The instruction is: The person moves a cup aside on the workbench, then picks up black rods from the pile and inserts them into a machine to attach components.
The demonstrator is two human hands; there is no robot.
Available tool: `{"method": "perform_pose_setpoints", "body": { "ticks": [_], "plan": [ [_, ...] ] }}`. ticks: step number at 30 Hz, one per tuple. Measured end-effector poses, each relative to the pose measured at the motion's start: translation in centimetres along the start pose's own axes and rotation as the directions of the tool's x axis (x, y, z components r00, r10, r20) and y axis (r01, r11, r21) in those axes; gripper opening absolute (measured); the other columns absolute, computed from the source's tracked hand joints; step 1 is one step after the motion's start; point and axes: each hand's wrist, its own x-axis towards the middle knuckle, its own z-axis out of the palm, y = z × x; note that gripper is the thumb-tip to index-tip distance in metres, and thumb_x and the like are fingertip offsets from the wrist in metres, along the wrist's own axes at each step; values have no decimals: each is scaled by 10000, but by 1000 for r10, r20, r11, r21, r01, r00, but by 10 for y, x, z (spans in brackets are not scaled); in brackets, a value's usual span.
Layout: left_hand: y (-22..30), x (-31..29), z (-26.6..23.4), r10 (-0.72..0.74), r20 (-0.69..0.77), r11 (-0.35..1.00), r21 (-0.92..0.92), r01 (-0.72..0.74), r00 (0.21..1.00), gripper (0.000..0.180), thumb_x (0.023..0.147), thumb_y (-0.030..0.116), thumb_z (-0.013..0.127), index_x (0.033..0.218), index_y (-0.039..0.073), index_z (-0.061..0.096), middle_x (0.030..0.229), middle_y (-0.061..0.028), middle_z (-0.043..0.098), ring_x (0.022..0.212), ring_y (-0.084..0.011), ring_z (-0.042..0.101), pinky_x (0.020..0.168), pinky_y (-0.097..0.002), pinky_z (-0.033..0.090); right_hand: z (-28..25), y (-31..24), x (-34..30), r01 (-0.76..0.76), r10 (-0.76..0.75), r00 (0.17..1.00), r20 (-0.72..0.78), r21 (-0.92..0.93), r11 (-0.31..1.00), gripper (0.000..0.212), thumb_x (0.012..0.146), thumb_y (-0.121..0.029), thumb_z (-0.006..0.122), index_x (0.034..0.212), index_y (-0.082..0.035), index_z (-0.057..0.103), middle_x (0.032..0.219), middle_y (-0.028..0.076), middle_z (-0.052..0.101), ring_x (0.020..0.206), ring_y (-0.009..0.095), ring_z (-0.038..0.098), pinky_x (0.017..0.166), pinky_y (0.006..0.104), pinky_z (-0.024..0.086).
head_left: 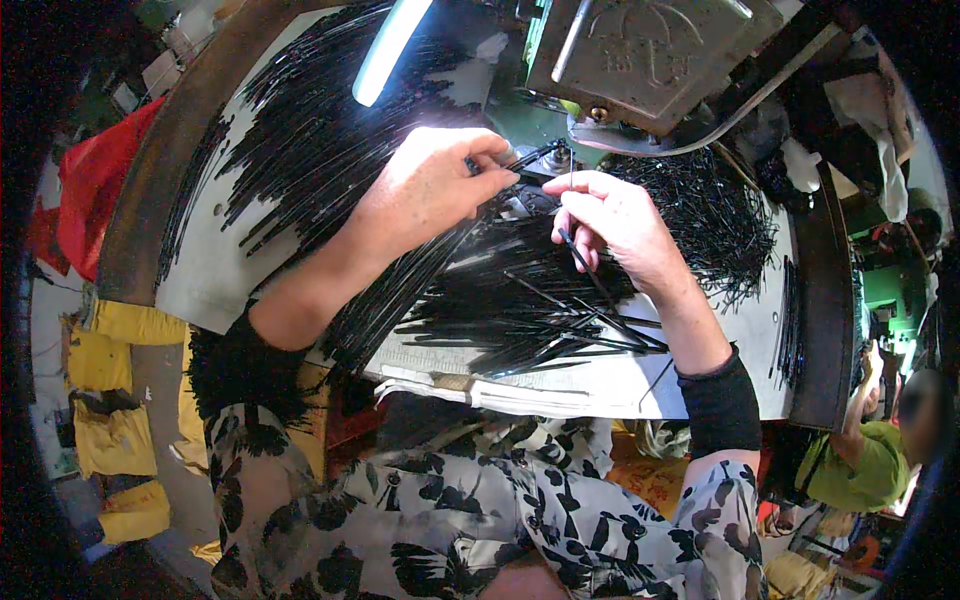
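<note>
My left hand (430,180) is closed in a pinch, thumb against fingers, on thin black rods (538,155) that reach to the working point of a machine (655,60). To the right of it, my right hand (610,215) has its thumb and forefinger together at a thin upright dark piece (572,165) beside the machine's tip. Another black rod (580,258) runs through the curled lower fingers of that hand. Loose black rods (510,300) lie in a thick layer below both hands. Fine detail at the working point is too small to tell.
A big pile of black rods (330,110) covers the table's left side; a tangled heap (715,225) lies right. A bright lamp tube (392,50) hangs overhead. A white strip (490,393) lies along the near edge. Yellow sacks (115,440) stand left; a person in green (860,470) is at right.
</note>
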Motion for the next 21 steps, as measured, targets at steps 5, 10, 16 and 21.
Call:
{"method": "perform_pose_setpoints", "body": {
  "ticks": [5, 10, 16, 21],
  "plan": [
    [1, 1, 1, 49, 11, 999, -13, -49, 999, 203, 764, 141, 660, 906, 3, 616, 657, -25, 601, 468, -60, 531, 429, -210, 423, 0, 3, -1, 20, -22, 999, -30, -41, 999, 270, 893, -160, 467, 1071, 32, 531, 719, 80, 605, 441, 62, 512, 398, 176, 401],
    [-1, 5, -3, 12, 87, 1000, -30, -9, 996, 238, 786, 144, 647, 940, -31, 601, 676, -47, 609, 452, -68, 526, 415, -216, 418, 3, 4, -1, 23, -25, 998, -52, -28, 999, 260, 896, -160, 462, 1064, 25, 534, 709, 76, 600, 437, 59, 504, 393, 174, 394],
    [0, 4, -3, -50, 155, 991, -115, 68, 987, 263, 806, 149, 635, 958, -61, 588, 671, -55, 605, 443, -69, 510, 407, -213, 401, 9, 7, -2, 49, -49, 995, -81, 4, 999, 250, 899, -155, 459, 1055, 26, 532, 702, 76, 595, 436, 61, 501, 392, 173, 393],
    [2, 1, -2, -20, 119, 998, -51, 27, 993, 265, 810, 151, 631, 958, -65, 587, 657, -43, 599, 436, -67, 500, 407, -212, 395, 9, 6, -3, 62, -57, 995, -80, 62, 996, 249, 900, -152, 458, 1051, 32, 530, 702, 79, 596, 436, 69, 508, 391, 177, 399]
  ]
}}
